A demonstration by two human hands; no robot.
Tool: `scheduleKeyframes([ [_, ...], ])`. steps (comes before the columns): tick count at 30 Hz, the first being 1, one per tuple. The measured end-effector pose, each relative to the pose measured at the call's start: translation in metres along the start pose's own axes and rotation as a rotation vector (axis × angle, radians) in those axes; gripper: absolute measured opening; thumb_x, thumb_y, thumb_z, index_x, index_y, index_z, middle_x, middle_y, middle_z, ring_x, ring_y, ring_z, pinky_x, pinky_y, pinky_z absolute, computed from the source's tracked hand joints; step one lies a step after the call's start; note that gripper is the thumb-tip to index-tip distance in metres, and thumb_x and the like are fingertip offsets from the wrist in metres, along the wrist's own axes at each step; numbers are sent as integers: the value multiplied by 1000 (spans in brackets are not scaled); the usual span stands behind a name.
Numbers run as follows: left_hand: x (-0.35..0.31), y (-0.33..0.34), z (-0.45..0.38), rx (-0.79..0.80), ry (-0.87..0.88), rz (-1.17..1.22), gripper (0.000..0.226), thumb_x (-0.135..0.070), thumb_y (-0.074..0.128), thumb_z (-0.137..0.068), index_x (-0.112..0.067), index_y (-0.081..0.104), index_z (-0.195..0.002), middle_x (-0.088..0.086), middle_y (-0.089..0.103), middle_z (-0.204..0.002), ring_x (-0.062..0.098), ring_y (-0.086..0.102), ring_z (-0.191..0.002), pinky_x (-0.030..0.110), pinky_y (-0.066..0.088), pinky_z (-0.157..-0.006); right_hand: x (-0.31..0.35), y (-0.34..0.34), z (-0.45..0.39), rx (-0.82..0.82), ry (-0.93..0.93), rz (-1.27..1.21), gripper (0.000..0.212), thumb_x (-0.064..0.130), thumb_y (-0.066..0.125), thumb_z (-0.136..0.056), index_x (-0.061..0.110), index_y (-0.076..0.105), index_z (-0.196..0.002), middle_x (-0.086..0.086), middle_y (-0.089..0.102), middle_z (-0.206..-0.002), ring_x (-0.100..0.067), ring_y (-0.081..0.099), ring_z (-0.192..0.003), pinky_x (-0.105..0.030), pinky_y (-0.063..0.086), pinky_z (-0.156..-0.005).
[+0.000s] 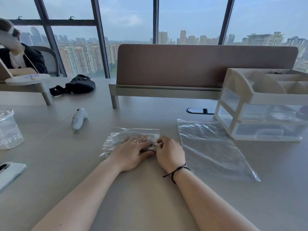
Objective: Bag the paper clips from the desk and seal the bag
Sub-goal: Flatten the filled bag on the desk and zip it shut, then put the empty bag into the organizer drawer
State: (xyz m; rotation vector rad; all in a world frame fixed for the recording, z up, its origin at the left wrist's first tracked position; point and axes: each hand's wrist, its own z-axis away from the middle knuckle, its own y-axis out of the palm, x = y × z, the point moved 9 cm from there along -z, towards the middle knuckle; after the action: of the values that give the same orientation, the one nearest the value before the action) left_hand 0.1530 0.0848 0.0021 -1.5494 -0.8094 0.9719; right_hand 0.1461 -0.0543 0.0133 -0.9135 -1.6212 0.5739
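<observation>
While both forearms reach out over the grey counter [150,205], we see our left hand [133,152] lying flat with fingers spread on a clear plastic bag [115,140], a ring on one finger. Our right hand [168,150], a dark cord bracelet [176,170] at its wrist, has its fingers curled and pinching the bag's near right edge, just beside the left fingertips. Between the two hands a small dark cluster [147,150] shows through the plastic; we cannot tell for certain that it is the paper clips. Just right of the hands a second clear bag [211,147] lies flat on the counter. At the left edge sit a white phone [9,172] and a clear cup [8,130]. Farther off lie a white controller [79,118] and a black pouch [78,85], while a drawer organiser [261,104] stands at right, before a brown divider panel [191,64] and the windows
</observation>
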Motion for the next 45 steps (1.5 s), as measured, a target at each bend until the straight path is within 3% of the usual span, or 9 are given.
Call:
scheduleKeyframes([
  [4,-1,-8,-4,-96,39,-69,71,-69,8,-88,-43,37,-148,-17,22,-162,5,13,-151,32,8,-122,8,4,1,43,-93,90,24,28,47,-92,27,70,-100,1,63,-106,-29,63,-95,-32,44,-70],
  [11,-7,11,19,25,-33,5,97,-90,19,-77,-37,10,-158,-21,2,-164,1,-6,-150,32,2,-124,11,5,9,73,-163,108,27,32,45,-93,25,70,-99,-1,57,-103,-27,64,-92,-34,50,-71],
  [19,2,11,11,56,-85,-6,87,-85,26,-83,-43,7,-156,-29,-2,-161,-5,-10,-148,28,-4,-121,-3,-56,42,-26,-367,37,24,37,58,-89,29,68,-110,10,61,-108,-15,61,-90,-30,48,-75],
  [23,21,5,3,-1,-129,51,77,-80,29,-85,-45,19,-153,-29,9,-161,-5,-2,-148,28,-2,-121,-89,-115,32,-210,-144,205,24,39,61,-86,26,71,-103,5,67,-104,-23,64,-93,-33,43,-80],
  [27,27,1,1,-83,-156,64,76,-82,32,-84,-40,35,-148,-25,20,-161,-1,6,-150,31,3,-123,-167,-155,35,-222,144,232,39,50,56,-91,24,66,-118,-1,65,-124,-27,63,-106,-37,43,-92],
  [31,-28,-6,6,-222,-1,64,74,-81,38,-82,-39,44,-142,-20,30,-158,6,19,-149,34,16,-122,-183,-135,34,-30,162,317,54,64,42,-91,30,55,-131,1,57,-137,-22,53,-125,-37,36,-106],
  [34,-95,6,11,-143,224,167,68,-81,44,-80,-41,55,-134,-18,41,-153,2,33,-143,32,30,-117,-174,-125,32,3,118,348,49,66,39,-90,33,58,-119,3,59,-129,-20,51,-123,-38,36,-106],
  [37,-138,12,11,-103,345,252,52,-69,51,-83,-40,63,-125,-21,56,-139,-5,44,-131,22,39,-107,-167,-122,34,24,90,357,52,67,42,-89,35,56,-127,5,55,-136,-18,47,-129,-36,32,-110],
  [45,-153,-2,20,-280,472,114,33,-45,46,-94,-31,75,-102,-18,73,-109,2,65,-103,24,57,-80,-163,-126,40,50,98,323,61,67,44,-89,32,50,-138,5,42,-151,-16,36,-140,-33,23,-116],
])
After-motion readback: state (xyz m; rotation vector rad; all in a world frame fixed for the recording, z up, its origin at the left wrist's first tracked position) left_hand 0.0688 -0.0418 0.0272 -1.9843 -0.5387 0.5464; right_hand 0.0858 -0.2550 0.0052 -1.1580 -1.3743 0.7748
